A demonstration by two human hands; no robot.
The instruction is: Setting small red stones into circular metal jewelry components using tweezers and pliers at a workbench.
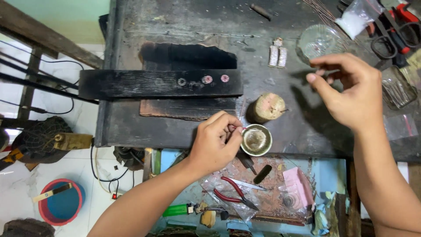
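Note:
My left hand [215, 141] pinches a small ring-like piece between thumb and fingers, right beside a small brass bowl [256, 140] at the front edge of the dark workbench [280, 118]. My right hand [348, 90] hovers above the bench to the right, fingers loosely curled and apart, holding nothing that I can see. A short wooden stump [267, 107] stands just behind the bowl. On a charred black wooden bar [160, 83] lie three small round pieces [207, 79].
A glass dish [319, 40], a white powder bag [357, 17], scissors [390, 37] and a glass jar [397, 87] sit at the back right. Two silvery strips [277, 56] lie mid-bench. Below the bench are red-handled pliers [232, 193], a green lighter [177, 210] and a pink pad [298, 186].

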